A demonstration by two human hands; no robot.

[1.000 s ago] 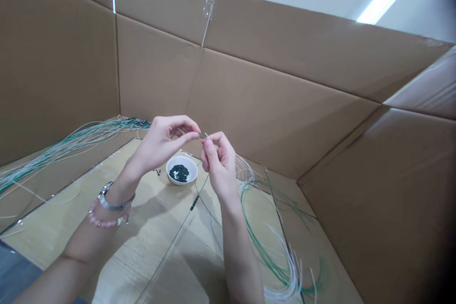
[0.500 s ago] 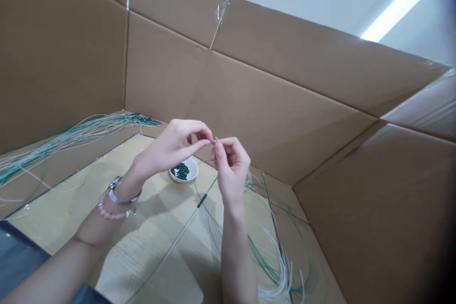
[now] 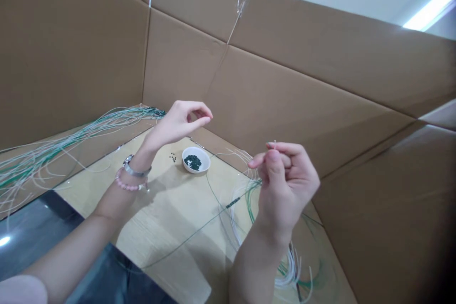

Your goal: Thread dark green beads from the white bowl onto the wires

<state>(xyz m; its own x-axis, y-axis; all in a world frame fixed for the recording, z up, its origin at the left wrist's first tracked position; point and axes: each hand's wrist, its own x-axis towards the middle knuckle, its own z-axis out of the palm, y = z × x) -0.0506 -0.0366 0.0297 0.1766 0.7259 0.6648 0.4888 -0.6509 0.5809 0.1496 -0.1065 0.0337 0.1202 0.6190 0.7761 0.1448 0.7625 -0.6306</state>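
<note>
My right hand [image 3: 285,185] pinches the end of a thin green cord [image 3: 192,236] between thumb and fingers, its pale tip poking out above. The cord runs from the lower left up to that hand, with a short row of dark green beads [image 3: 233,203] on it. My left hand [image 3: 183,121] is apart from it, to the left, thumb and forefinger closed in a pinch. Whether anything sits between those fingertips I cannot make out. Below and right of my left hand stands a white bowl [image 3: 205,157] partly filled with small dark green beads [image 3: 193,162].
Several loose beads [image 3: 173,157] lie left of the bowl. A bundle of green and white cords [image 3: 81,133] stretches along the left edge. More coiled cords [image 3: 292,266] lie at the right, partly behind my right forearm. Cardboard walls [image 3: 285,80] surround the wooden board [image 3: 171,209].
My hands have come apart: the right moved right with the cord end, the left stayed pinched further left. The beads on the cord now appear further right, and the view has shifted.
</note>
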